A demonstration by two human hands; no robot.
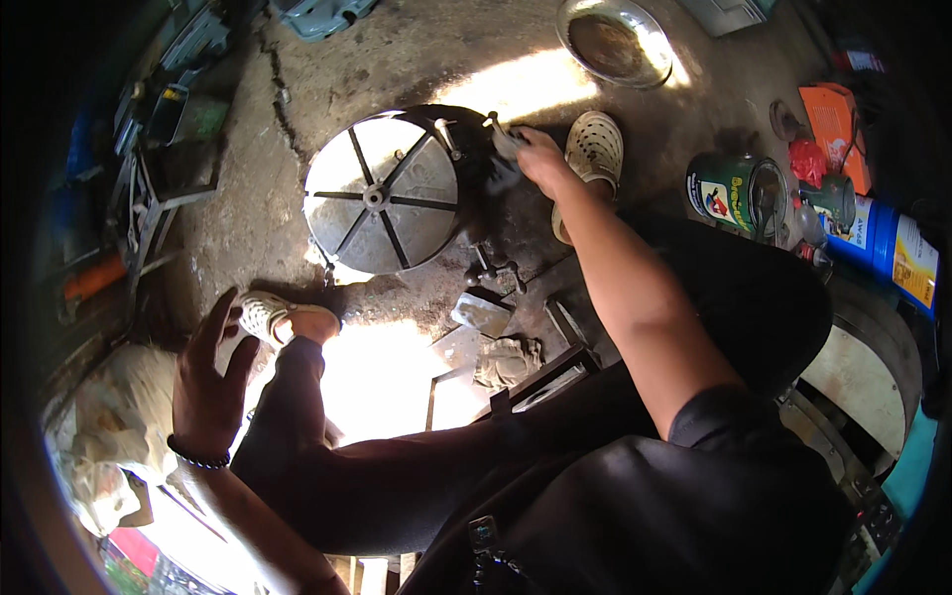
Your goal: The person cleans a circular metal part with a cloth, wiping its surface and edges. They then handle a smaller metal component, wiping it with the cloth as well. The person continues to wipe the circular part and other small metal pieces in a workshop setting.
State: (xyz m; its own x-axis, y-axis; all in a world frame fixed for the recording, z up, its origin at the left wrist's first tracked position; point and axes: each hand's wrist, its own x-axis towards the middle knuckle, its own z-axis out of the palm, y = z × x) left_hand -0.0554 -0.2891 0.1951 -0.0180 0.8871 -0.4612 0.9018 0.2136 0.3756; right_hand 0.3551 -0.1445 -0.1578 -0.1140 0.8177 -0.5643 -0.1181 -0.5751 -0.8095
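Observation:
A round metal rotary table (402,233) with dark radial slots and a central hub sits on the floor between my feet. My right hand (542,164) is closed at its right side, around a small grey thing (509,145) whose kind is too blurred to make out. Just beyond those fingers a small yellowish knob (491,119) shows. A metal lever (448,139) stands at the table's upper right rim. My left hand (211,372) hangs in the air above my left shoe, fingers apart, with nothing in it.
A star-shaped handle (494,270) and a greyish block (482,312) lie nearer me, beside crumpled gloves (508,362). A metal basin (600,45) is at the back. Right of it stand a green can (716,188), an orange machine (836,129) and a blue container (878,243). A metal frame (164,203) is at left.

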